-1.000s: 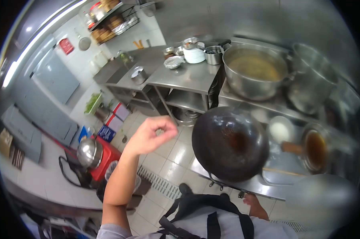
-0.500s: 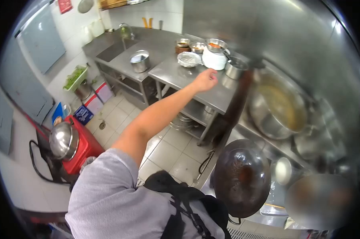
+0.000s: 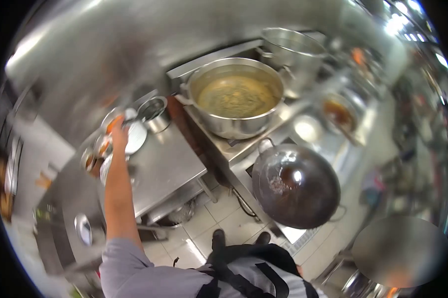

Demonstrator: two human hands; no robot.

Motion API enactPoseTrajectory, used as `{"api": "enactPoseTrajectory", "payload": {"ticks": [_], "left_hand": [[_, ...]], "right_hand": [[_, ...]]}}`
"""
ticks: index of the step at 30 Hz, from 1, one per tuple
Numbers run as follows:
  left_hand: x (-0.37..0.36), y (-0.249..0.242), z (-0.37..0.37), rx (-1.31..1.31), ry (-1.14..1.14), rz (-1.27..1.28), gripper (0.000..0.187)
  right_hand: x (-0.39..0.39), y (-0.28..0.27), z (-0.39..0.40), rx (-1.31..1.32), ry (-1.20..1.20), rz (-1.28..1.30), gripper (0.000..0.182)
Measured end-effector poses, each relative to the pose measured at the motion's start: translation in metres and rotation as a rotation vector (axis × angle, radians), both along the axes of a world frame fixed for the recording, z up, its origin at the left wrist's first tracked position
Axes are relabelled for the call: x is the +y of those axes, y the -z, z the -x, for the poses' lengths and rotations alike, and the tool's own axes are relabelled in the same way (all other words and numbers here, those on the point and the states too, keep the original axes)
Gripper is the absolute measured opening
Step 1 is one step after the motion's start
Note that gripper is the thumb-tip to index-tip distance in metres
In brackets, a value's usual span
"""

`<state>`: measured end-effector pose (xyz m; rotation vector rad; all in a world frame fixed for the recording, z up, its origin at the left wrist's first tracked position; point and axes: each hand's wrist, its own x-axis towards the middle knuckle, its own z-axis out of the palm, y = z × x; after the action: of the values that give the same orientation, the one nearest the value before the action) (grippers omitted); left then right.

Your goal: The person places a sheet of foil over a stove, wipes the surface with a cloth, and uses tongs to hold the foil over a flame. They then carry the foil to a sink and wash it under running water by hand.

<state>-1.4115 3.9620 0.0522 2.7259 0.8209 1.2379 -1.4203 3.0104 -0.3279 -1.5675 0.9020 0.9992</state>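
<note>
My left hand (image 3: 119, 138) reaches out at the left, over the table, right at a metal bowl (image 3: 110, 118) of orange food. Motion blur smears its fingers, so I cannot tell whether they grip anything. Beside the hand is a stack of white plates (image 3: 136, 138), with a dark utensil handle (image 3: 129, 120) at its upper edge. A steel pot (image 3: 158, 121) stands just right of the plates. Two more small bowls, one a metal bowl (image 3: 103, 147) with food in it, lie left of my wrist. My right hand is out of the picture.
A large pot of yellowish broth (image 3: 234, 99) stands on the range, with another tall pot (image 3: 293, 49) behind it. A dark wok (image 3: 296, 186) sits nearer me. The steel table's corner (image 3: 204, 171) juts out above the tiled floor (image 3: 219, 213).
The view has swung to the right, bringing the broth pot and wok nearer the middle. My left hand has moved from the table's front part to the bowl by the plates.
</note>
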Motion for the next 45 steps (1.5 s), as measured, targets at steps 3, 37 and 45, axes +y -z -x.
{"api": "enactPoseTrajectory", "payload": {"ticks": [3,37,45], "left_hand": [[0.016,-0.006,-0.013,-0.025,-0.030,0.090,0.026],[-0.955,-0.057,-0.136,0.188,1.633,0.334,0.022],[-1.067,0.016,-0.283,0.294,1.901,0.333,0.021]], "right_hand": [[0.004,0.000,0.059,0.160,0.000,0.034,0.023],[-0.106,-0.358,-0.117,-0.857,0.616,-1.612,0.042],[-0.239,-0.278,-0.236,-0.847,1.263,-1.049,0.031]]}}
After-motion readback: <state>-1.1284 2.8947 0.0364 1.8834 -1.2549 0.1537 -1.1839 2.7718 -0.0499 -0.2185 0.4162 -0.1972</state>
